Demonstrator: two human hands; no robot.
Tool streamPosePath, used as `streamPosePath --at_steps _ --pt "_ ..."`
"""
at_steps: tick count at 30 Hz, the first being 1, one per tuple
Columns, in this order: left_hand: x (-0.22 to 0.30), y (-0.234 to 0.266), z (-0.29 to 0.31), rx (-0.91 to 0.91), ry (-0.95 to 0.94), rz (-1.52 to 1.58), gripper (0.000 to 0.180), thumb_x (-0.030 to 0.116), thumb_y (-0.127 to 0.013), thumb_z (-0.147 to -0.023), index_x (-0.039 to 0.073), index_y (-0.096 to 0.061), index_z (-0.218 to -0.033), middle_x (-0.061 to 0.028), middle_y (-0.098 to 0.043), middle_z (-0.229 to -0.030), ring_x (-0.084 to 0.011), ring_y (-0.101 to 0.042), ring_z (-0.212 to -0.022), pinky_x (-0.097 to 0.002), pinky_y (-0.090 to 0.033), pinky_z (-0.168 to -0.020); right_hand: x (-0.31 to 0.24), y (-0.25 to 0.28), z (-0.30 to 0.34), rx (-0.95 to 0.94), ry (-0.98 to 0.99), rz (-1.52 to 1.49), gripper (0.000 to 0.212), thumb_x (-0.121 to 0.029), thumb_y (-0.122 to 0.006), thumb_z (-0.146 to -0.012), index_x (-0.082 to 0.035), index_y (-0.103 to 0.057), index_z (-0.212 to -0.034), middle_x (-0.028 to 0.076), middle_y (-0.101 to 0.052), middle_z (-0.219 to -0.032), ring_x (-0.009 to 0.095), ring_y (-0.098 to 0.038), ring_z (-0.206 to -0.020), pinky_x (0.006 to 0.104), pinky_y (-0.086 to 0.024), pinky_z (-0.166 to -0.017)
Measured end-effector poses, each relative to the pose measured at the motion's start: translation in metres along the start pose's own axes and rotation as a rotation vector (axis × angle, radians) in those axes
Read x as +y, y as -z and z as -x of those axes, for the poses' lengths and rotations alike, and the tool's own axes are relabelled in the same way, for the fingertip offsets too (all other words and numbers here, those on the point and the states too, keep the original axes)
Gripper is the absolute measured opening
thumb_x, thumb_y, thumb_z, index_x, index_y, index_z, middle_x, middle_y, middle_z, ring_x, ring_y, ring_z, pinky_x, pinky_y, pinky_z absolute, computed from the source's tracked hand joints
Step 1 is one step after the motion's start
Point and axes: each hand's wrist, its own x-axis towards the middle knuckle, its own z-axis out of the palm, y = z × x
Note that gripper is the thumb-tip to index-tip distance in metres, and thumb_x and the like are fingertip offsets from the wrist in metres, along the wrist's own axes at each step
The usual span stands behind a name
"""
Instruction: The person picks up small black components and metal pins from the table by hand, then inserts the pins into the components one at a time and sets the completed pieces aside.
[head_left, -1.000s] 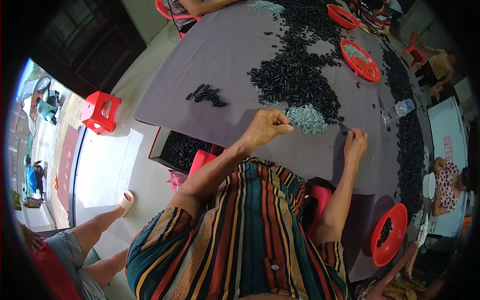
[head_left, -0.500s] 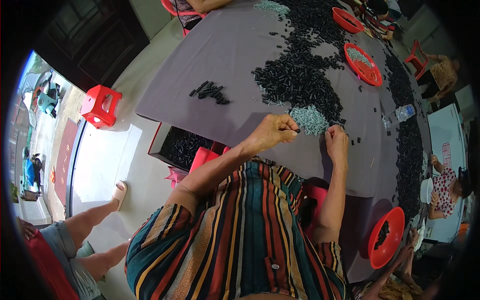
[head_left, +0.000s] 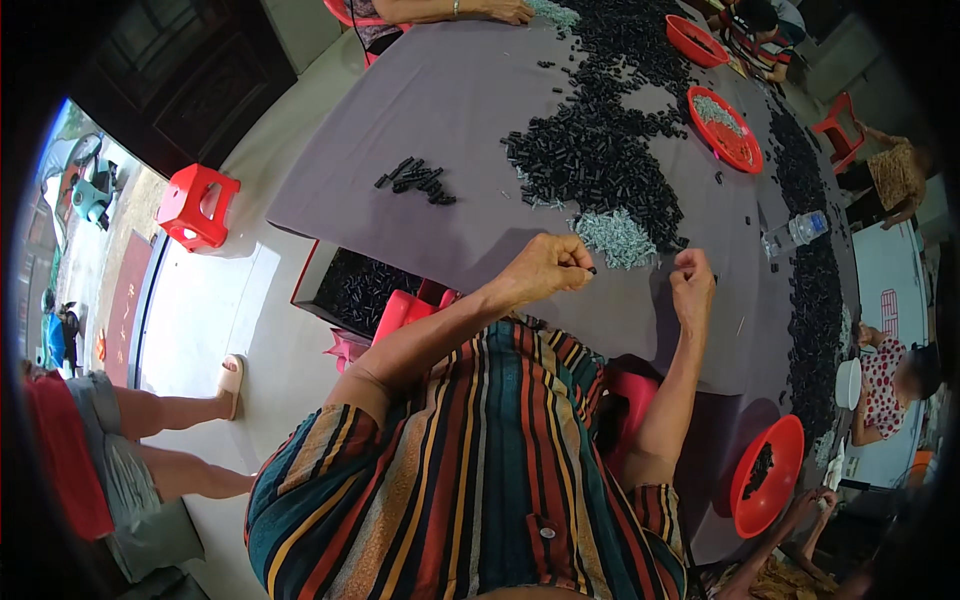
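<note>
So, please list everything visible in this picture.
Table: one, grey-covered, centre
Black tubes: uncountable, black, across table
Pale pieces: uncountable, grey-green, nearest heap beyond hands
Red bowls: three, red, two upper right, one lower right
White bowl: one, white, right
Bottle: one, clear, table right
Box: one, red-rimmed, below table's left edge
Stool: one, red, left floor
Chairs: at least two, red, upper left, upper right
Door: one, dark, upper left
Scooter: one, teal, outside
Board: one, white, right
Other people: at least five, varied clothes, around
Striped shirt: one, multicoloured, lower centre
Left hand: one, bare, centre, pinching black piece
Right hand: one, bare, right of heap, grip unclear
</note>
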Motion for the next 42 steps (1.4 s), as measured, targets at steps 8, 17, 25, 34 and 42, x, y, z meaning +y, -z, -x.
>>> streamPosePath --at_steps 8,17,25,34,42 --pt "-0.004 0.000 0.000 0.034 0.018 -0.018 0.010 0.006 -0.059 -0.077 0.000 -0.057 -0.085 -0.0035 -0.058 -0.072 -0.0093 -0.054 -0.067 -0.0229 -0.044 -0.062 0.006 0.008 0.001 -0.018 0.079 -0.023 0.007 -0.002 -0.057 -0.073 0.000 -0.058 -0.080 0.008 -0.054 -0.071 0.016 -0.053 -0.061 0.0284 -0.042 -0.057" --pt "-0.001 -0.002 0.001 0.051 -0.015 0.028 0.010 0.006 -0.061 -0.077 0.001 -0.059 -0.086 -0.0031 -0.059 -0.072 -0.0084 -0.053 -0.066 -0.0226 -0.044 -0.062 -0.026 -0.020 0.012 -0.193 0.207 0.179 0.007 -0.001 -0.057 -0.075 0.002 -0.051 -0.076 0.020 -0.055 -0.076 0.038 -0.053 -0.071 0.0414 -0.041 -0.063" --pt "0.012 -0.008 0.008 -0.073 -0.139 0.185 0.010 0.004 -0.060 -0.079 0.001 -0.058 -0.087 -0.0023 -0.058 -0.076 -0.0081 -0.053 -0.069 -0.0224 -0.045 -0.064 -0.040 -0.010 0.013 -0.255 0.024 -0.504 0.008 -0.003 -0.060 -0.077 0.000 -0.052 -0.078 0.003 -0.053 -0.068 0.009 -0.050 -0.058 0.0251 -0.044 -0.054" --pt "0.017 -0.012 0.014 -0.118 -0.257 0.141 0.012 0.002 -0.060 -0.081 0.000 -0.058 -0.092 -0.0012 -0.058 -0.085 -0.0061 -0.052 -0.080 -0.0209 -0.043 -0.072 -0.101 0.001 0.043 -0.364 0.172 -0.986 0.012 -0.004 -0.061 -0.081 0.001 -0.053 -0.089 0.005 -0.056 -0.082 0.009 -0.052 -0.067 0.0223 -0.046 -0.064" --pt "0.021 -0.013 0.016 -0.056 -0.256 0.079 0.012 0.003 -0.058 -0.082 0.000 -0.055 -0.093 -0.0009 -0.056 -0.081 -0.0062 -0.051 -0.077 -0.0212 -0.043 -0.069 -0.105 -0.003 0.050 -0.321 0.358 -0.939 0.010 -0.001 -0.061 -0.079 0.000 -0.053 -0.086 0.007 -0.055 -0.089 0.010 -0.050 -0.077 0.0224 -0.041 -0.069"
